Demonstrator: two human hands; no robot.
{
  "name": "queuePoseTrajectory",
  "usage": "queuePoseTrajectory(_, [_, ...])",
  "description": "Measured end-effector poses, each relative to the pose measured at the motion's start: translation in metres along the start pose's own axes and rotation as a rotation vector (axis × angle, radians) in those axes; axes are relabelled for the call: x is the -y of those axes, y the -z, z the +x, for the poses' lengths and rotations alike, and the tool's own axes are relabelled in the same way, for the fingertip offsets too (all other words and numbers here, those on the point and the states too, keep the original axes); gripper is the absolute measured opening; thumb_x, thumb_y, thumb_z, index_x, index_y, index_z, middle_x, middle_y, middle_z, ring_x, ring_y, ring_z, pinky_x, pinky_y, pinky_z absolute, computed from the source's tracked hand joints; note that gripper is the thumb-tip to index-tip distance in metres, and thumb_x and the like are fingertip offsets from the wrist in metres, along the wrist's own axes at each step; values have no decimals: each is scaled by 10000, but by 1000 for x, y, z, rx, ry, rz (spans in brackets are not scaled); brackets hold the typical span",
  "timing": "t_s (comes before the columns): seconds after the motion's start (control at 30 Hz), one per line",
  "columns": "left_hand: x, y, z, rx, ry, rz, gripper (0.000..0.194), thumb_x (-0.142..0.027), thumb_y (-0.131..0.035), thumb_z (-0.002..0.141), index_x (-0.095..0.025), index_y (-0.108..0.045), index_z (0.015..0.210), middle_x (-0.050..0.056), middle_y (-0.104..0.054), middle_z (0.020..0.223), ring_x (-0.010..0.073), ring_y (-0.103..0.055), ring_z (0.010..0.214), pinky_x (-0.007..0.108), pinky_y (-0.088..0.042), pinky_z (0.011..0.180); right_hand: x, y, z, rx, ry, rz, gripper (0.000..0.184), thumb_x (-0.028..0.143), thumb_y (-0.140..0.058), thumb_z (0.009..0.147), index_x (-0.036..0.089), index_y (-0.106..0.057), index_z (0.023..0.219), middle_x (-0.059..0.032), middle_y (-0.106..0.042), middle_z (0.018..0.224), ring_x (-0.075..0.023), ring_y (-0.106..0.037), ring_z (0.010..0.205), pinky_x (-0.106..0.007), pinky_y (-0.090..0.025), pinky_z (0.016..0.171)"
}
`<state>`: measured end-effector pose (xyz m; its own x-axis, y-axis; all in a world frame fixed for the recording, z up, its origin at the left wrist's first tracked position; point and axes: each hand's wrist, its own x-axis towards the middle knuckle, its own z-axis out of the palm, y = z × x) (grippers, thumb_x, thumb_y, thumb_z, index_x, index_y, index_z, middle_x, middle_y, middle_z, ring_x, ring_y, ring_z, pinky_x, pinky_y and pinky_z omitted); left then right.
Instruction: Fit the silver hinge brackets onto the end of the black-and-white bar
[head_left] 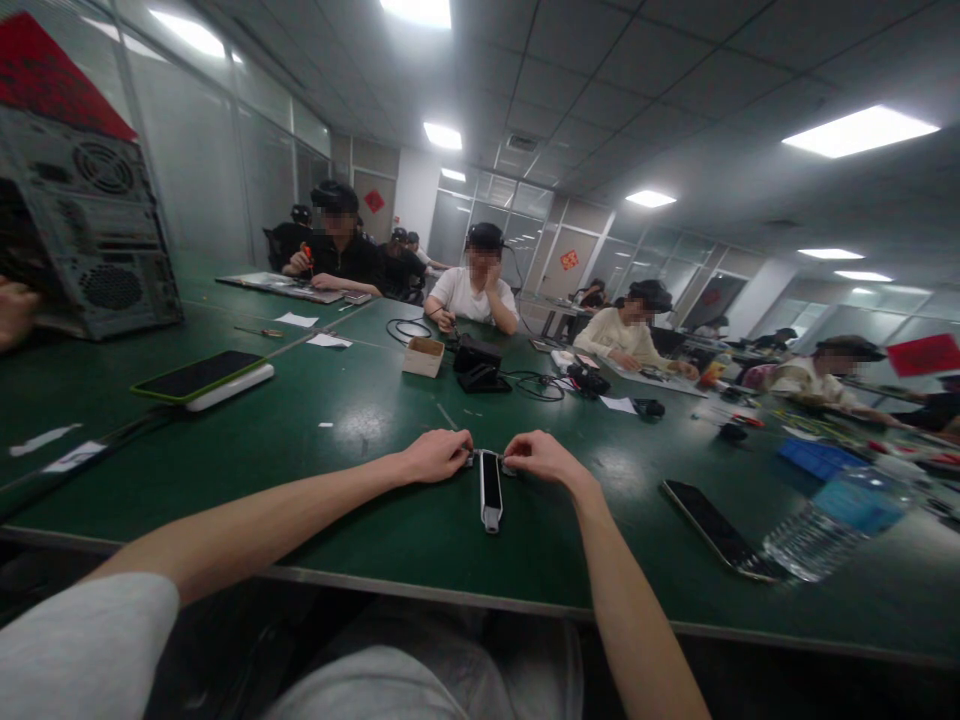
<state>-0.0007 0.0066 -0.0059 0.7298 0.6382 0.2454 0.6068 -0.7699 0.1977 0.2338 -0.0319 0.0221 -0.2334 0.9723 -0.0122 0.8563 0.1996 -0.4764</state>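
Observation:
In the head view, a slim white device with a long dark face lies on the green table, its narrow greyish end toward me. My left hand is just left of its far end, fingers closed in a pinch around a small greyish piece. On the other side, my right hand pinches at another small greyish piece by the device's upper right. Both pieces are too small and too covered by my fingers to name. I cannot tell whether they are joined to the device.
To the right lie a dark phone and a clear water bottle on its side. A green-edged phone rests at left, near a computer case. Ahead stand a small box and a black device. Several people sit around.

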Motion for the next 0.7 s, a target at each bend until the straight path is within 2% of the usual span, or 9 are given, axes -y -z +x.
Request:
queuePoseTrajectory(0.3, [2,-2,0,-15,-15,4,184,-234,-426,898,-194,-554,1024,43,-675,880,200,-638,797,269,-445,687,0,1,-2,42,-4,-28,278,377,-523,843,185,-717,897,-29,-709,864,-160,-626,777,-245,-447,681])
queuePoseTrajectory(0.43, [3,-2,1,-10,-13,3,189,-242,-425,896,-195,-553,1027,44,-677,884,202,-639,796,272,-447,684,-1,0,-1,22,8,-17,244,351,-542,831,186,-698,920,-33,-703,905,-157,-626,802,-240,-450,694])
queuePoseTrajectory(0.7, [1,-1,0,-1,-8,-12,188,-244,-423,900,-194,-561,1018,48,-679,889,203,-641,799,277,-451,687,4,2,-4,-3,-19,-50,229,357,-556,827,176,-687,874,-34,-694,855,-148,-615,754,-232,-431,643])
